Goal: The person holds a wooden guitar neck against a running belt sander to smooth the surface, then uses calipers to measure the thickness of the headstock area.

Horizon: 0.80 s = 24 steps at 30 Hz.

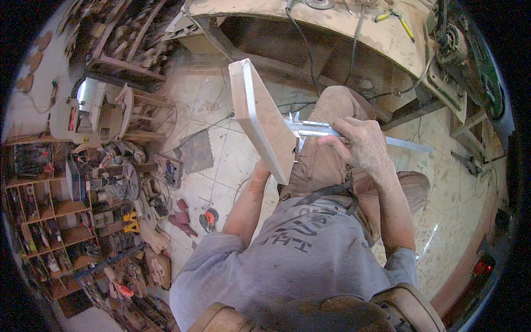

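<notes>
A pale wooden board (260,116), tilted and raised in front of me, has a light band along one long edge. My left forearm runs up behind it, and my left hand (263,169) is mostly hidden there, fingers out of sight. My right hand (362,145) grips a silver caliper (312,130) whose jaw end meets the board's right side; whether the jaws clamp it I cannot tell. The caliper's long beam sticks out to the right, past my hand. My knee lies beneath it.
A wooden workbench (370,30) with pliers (406,30) and cords stands at the top. Cubby shelves (61,205) and stacked timber line the left. An orange-and-black object (209,220) lies on the tiled floor (213,160). A dark green machine (487,83) stands at top right.
</notes>
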Each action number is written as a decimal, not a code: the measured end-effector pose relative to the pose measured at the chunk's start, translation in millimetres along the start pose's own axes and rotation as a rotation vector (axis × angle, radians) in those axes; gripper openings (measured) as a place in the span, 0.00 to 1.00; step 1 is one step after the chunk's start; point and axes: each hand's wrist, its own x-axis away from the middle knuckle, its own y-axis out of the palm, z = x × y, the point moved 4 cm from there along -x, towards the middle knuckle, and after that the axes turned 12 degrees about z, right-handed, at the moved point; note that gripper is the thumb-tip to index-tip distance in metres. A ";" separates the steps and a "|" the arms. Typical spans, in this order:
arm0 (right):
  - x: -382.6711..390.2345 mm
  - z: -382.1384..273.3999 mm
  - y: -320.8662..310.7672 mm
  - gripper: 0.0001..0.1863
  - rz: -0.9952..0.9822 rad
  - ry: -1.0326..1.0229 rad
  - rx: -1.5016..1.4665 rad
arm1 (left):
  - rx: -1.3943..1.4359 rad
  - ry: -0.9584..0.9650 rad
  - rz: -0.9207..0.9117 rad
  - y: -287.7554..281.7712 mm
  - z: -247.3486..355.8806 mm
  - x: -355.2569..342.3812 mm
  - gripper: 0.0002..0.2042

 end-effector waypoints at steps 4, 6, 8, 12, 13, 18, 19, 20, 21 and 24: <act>1.8 6.0 1.7 0.20 -0.019 0.012 -0.003 | -0.533 0.363 -0.030 8.9 7.6 10.0 0.21; 2.0 7.3 1.4 0.21 -0.022 0.013 0.009 | -0.821 0.539 -0.031 12.0 9.3 10.3 0.22; 3.1 9.6 2.3 0.21 -0.029 0.008 0.033 | -1.010 0.643 -0.025 12.4 10.2 7.8 0.23; 2.2 9.9 1.5 0.22 -0.038 0.012 0.032 | -1.114 0.733 -0.044 9.2 10.4 -3.5 0.24; 3.1 11.7 1.5 0.22 -0.062 0.021 0.044 | -1.123 0.745 -0.050 8.4 10.0 -6.4 0.25; 3.0 12.8 -0.6 0.20 -0.048 0.012 0.015 | -1.194 0.792 -0.058 -2.2 9.3 -15.6 0.27; 3.9 13.3 0.9 0.20 -0.012 -0.007 -0.009 | -1.230 0.801 -0.052 -6.1 9.8 -14.1 0.27; 4.2 15.3 1.3 0.20 0.021 -0.030 -0.026 | -1.273 0.812 -0.047 -11.4 9.6 -14.5 0.27; 4.3 16.3 1.2 0.18 0.035 -0.020 -0.051 | -1.330 0.826 -0.041 -19.0 8.7 -13.6 0.28; -8.5 16.8 -4.7 0.15 0.109 0.044 -0.070 | -1.610 0.867 -0.004 -53.6 5.0 -13.1 0.29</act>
